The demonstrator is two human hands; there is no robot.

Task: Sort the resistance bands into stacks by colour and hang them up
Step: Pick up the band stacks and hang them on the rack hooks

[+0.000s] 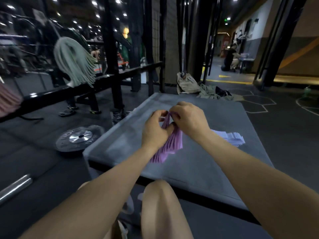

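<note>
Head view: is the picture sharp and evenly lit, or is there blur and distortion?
Head view: hands and purple bands are slightly motion-blurred; the green bands hanging at left are soft; the weight plate shows glare; wide-angle bending curves the posts at the edges; the background is dim with bright ceiling spots.

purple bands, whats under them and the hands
The purple bands, gripped by the left hand and right hand, fan down onto the grey mat. The pale lilac stack lies beside them. The mat beneath the bands is covered.

Weight plate lies beside grey mat
</note>
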